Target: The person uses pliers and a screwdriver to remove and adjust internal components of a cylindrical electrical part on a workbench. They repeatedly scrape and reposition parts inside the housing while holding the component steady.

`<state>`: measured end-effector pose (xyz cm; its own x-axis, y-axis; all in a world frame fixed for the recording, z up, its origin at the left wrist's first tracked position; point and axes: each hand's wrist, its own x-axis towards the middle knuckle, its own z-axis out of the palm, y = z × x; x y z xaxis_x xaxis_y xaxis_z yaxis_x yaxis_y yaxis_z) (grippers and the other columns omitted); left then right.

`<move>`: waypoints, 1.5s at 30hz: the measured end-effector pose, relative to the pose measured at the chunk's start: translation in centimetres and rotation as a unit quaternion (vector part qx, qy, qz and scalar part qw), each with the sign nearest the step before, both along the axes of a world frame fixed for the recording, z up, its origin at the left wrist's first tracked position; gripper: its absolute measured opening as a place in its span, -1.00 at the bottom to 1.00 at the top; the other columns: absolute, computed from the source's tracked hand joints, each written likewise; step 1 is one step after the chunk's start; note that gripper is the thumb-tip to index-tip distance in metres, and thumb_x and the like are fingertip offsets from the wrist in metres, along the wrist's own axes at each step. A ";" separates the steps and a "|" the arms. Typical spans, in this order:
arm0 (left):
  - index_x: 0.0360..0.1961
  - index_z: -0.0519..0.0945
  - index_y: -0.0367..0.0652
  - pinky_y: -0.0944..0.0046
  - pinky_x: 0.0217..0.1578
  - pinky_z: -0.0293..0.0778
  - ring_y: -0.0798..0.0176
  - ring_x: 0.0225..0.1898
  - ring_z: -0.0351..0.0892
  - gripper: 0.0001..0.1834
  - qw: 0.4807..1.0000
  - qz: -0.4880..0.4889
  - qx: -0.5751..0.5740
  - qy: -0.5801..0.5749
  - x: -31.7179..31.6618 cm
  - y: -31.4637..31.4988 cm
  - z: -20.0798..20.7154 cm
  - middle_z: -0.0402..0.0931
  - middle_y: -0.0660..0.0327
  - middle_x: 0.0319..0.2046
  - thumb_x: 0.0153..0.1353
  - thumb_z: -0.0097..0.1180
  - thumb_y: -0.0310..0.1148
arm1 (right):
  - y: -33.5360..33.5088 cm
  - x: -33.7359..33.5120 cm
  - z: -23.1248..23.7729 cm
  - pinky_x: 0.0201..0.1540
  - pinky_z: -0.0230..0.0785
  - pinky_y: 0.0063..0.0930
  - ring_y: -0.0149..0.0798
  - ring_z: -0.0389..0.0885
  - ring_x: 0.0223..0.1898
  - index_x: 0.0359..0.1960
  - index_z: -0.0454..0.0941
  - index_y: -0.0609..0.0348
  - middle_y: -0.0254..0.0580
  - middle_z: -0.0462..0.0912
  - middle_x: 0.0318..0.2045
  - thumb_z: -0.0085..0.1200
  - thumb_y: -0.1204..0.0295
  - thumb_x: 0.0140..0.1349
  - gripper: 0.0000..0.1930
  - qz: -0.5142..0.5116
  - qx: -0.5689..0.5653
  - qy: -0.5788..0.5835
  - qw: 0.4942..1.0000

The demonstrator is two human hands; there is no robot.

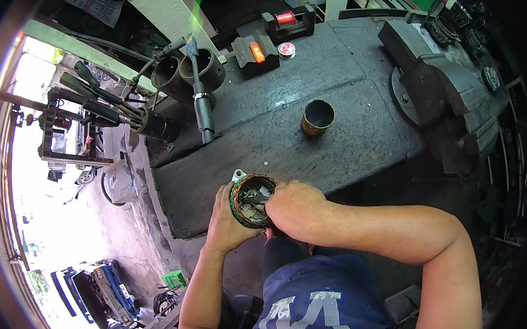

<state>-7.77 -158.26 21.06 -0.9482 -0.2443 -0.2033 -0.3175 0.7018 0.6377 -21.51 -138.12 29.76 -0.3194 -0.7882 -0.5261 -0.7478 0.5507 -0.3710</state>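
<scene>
At the near edge of the dark workbench I hold what looks like an alternator housing [236,206], a round part with copper winding around its rim and a metal mounting lug [238,175]. My left hand [221,226] is closed around its left and lower side. Over its right rim, my right hand [295,208] is closed, fingers reaching toward the opening. Metal parts and a dark piece show inside the housing. My right fingertips are hidden behind the hand, so I cannot tell what they grip.
A brownish metal cup [318,118] stands on the workbench [259,135]. A large vise [449,96] is at the right. At the back are a red spool [285,18], a smaller spool [286,50] and wide metal tubes [204,66] with a long-handled tool [203,109]. Handled tools fill a holder [157,124] at left.
</scene>
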 end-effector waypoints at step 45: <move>0.70 0.21 -0.30 -0.04 0.59 0.46 0.00 0.55 0.57 0.63 0.996 0.025 0.064 0.055 3.2 -2.5 -5.1 0.55 -0.01 0.51 -0.37 1.03 -0.10 | -1.7 2.8 0.5 0.01 0.73 -0.06 0.05 0.84 0.04 0.03 0.89 0.26 0.06 0.82 -0.01 0.43 0.16 0.42 -0.61 0.037 0.012 0.068 0.997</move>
